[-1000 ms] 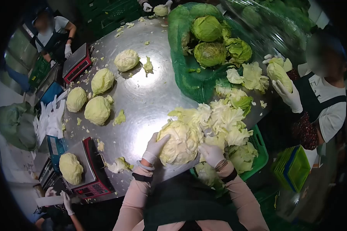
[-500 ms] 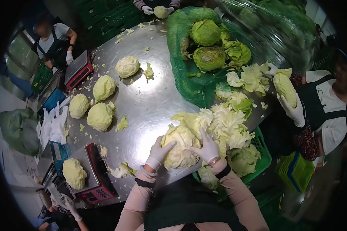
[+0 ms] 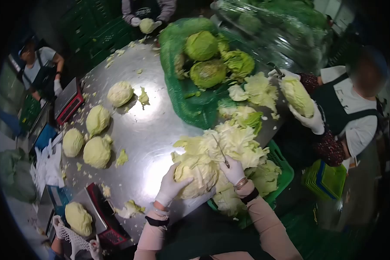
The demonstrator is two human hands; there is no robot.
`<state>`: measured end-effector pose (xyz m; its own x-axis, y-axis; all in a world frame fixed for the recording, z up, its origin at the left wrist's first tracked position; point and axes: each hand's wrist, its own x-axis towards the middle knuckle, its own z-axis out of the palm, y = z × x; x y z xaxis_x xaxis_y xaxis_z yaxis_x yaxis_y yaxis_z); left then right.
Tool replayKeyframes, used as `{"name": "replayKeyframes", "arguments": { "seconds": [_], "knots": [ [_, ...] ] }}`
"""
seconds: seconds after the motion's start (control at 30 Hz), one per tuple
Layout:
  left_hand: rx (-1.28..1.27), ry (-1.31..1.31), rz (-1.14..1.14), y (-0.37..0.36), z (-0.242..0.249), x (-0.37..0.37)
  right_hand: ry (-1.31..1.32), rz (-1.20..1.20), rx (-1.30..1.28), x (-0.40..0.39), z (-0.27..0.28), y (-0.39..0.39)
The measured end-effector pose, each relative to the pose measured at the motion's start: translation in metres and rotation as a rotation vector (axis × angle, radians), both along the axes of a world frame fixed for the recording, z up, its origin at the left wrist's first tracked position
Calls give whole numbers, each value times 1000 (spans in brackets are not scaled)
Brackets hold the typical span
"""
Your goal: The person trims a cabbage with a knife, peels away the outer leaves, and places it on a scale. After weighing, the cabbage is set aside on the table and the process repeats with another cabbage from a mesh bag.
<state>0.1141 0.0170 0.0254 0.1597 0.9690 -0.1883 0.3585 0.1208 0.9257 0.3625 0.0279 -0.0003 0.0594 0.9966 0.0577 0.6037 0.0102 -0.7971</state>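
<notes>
A pale, trimmed cabbage (image 3: 198,177) rests at the near edge of the metal table. My left hand (image 3: 172,185), gloved in white, grips its left side with the thumb across the front. On the cabbage's right, my gloved right hand (image 3: 233,170) is closed around a small knife (image 3: 219,148), whose thin blade points up and away. Loose cabbage leaves (image 3: 237,138) are heaped behind and right of the knife. Below my right hand, a green crate (image 3: 286,162) at the table edge holds more leaves.
Several peeled cabbages (image 3: 97,151) sit on the left of the table (image 3: 136,143). A red scale (image 3: 100,208) carries another cabbage (image 3: 78,219). Behind lie untrimmed cabbages (image 3: 208,73) on a green net sack (image 3: 173,65). A co-worker (image 3: 333,106) at right holds a cabbage and knife.
My right hand has moved off the cabbage and now holds a knife. My left hand stays on the cabbage. The view has shifted, and the co-worker at lower left stretches a white net.
</notes>
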Motion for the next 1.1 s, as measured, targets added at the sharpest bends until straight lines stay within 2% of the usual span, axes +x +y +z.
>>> {"name": "replayKeyframes", "arguments": {
  "seconds": [0.07,0.1,0.17,0.2,0.3,0.37,0.4,0.43,0.47,0.5,0.57,0.63,0.7,0.73,0.77,0.8,0.93,1.0,1.03,1.1],
  "knots": [
    [17,-26,-128,5,9,1,280,-86,-159,17,-3,0],
    [27,-28,-220,6,16,3,269,-116,-133,21,-4,-2],
    [40,22,-302,8,27,8,404,-193,-124,24,-4,-2],
    [46,5,-363,9,23,8,447,-230,-238,29,-6,-1],
    [134,6,-531,19,17,14,386,-286,-276,45,-2,-1],
    [197,44,-577,21,19,18,222,-176,-185,55,-26,3],
    [195,23,-568,20,21,21,13,-111,-257,56,-10,1],
    [189,5,-547,19,23,22,16,-108,-250,53,-1,-7],
    [226,84,-598,21,21,21,265,-38,-141,47,5,-14],
    [228,104,-556,21,23,22,519,58,-36,40,5,-17],
    [311,107,-638,20,34,25,537,269,60,35,-8,-20],
    [387,108,-657,16,35,23,670,253,-425,34,16,-27],
    [335,15,-737,18,30,20,630,380,-574,35,6,-20],
    [338,50,-633,16,30,17,542,430,-553,33,7,-18],
    [341,33,-667,14,31,13,457,467,-521,30,10,-16],
    [345,8,-713,11,30,5,532,485,-511,31,-5,-16],
    [349,109,-511,-16,20,-22,644,403,-630,21,-14,-24],
    [449,304,5,-49,11,-33,606,381,-574,13,-28,-27],
    [452,310,26,-67,3,-37,583,332,-513,8,-35,-28],
    [-197,39,142,-100,-9,-44,578,343,-505,-9,-28,-34]
  ]
}}
